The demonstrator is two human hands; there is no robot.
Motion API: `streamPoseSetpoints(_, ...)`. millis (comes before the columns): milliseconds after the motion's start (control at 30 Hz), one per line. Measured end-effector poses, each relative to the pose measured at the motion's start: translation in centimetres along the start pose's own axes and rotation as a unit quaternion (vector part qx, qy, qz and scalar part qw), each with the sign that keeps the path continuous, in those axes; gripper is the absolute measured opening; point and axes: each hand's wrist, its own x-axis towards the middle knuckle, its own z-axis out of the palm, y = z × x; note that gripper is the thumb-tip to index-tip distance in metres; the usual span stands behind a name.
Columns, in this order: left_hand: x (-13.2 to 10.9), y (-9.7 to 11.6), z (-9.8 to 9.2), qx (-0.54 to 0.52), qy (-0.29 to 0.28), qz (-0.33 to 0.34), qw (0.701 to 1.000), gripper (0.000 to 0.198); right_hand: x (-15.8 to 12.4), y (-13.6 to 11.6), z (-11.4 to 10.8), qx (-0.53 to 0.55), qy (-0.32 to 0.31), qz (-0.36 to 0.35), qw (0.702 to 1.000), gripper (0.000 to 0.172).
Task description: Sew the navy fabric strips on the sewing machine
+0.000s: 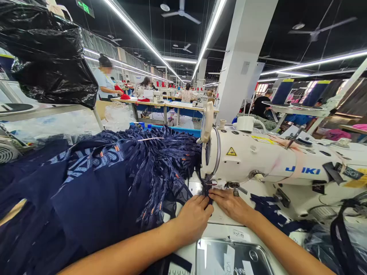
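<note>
A white sewing machine [243, 156] stands before me. My left hand [195, 215] is at its needle area, with curled fingers closed on a narrow piece of dark navy fabric [210, 200]. From the other side, my right hand [231, 204] has its fingers together, their tips pressed on the same fabric close to the presser foot. The needle and the fabric's far end are hidden by the machine head and my fingers. Left of my hands lies a large heap of navy garments [91, 198] with lace trim and small orange marks.
A metal tray [265, 254] with white labels sits near the front edge. Dark straps [269, 214] lie right of the machine bed. A black plastic bag [54, 57] hangs at upper left. Thread cones [282, 91] stand behind on the right. Co-workers [104, 82] are at distant tables.
</note>
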Motion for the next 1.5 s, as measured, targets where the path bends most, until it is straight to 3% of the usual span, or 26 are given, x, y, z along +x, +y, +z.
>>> streamPoseSetpoints(233, 0.5, -0.1, 0.2, 0.009, 0.017, -0.004, 1.0, 0.019, 0.4, 0.0, 0.0, -0.025, 0.01, -0.011, 1.0, 0.034)
streamPoseSetpoints(733, 1.3, -0.4, 1.0, 0.033, 0.027, -0.038, 0.998, 0.018, 0.4, -0.2, 0.3, -0.072, -0.013, 0.047, 0.996, 0.036)
streamPoseSetpoints(867, 1.2, -0.3, 1.1, 0.031, 0.044, -0.042, 0.998, 0.021, 0.6, -0.2, 0.1, -0.045, -0.001, 0.054, 0.998, 0.037)
streamPoseSetpoints(1000, 0.3, -0.5, 0.0, -0.019, 0.046, -0.028, 0.998, 0.028, 0.6, -0.1, 0.3, -0.015, 0.008, 0.073, 0.997, 0.034)
streamPoseSetpoints(1100, -0.3, -1.5, -1.1, -0.056, 0.021, -0.015, 0.998, 0.03, 0.4, -0.2, 0.5, 0.013, 0.022, 0.087, 0.996, 0.03)
streamPoseSetpoints(1200, -0.5, -2.8, -1.8, -0.068, 0.013, -0.042, 0.997, 0.026, 0.4, -0.7, 0.5, 0.045, 0.028, 0.087, 0.995, 0.029)
streamPoseSetpoints(1300, -0.2, -3.4, -1.9, -0.072, 0.041, -0.069, 0.994, 0.029, 0.6, -1.4, 0.4, 0.059, 0.037, 0.079, 0.994, 0.028)
streamPoseSetpoints(1500, -0.1, -2.7, -1.4, -0.038, 0.058, -0.066, 0.995, 0.027, 0.3, -1.4, 1.0, 0.12, 0.063, 0.114, 0.984, 0.029)
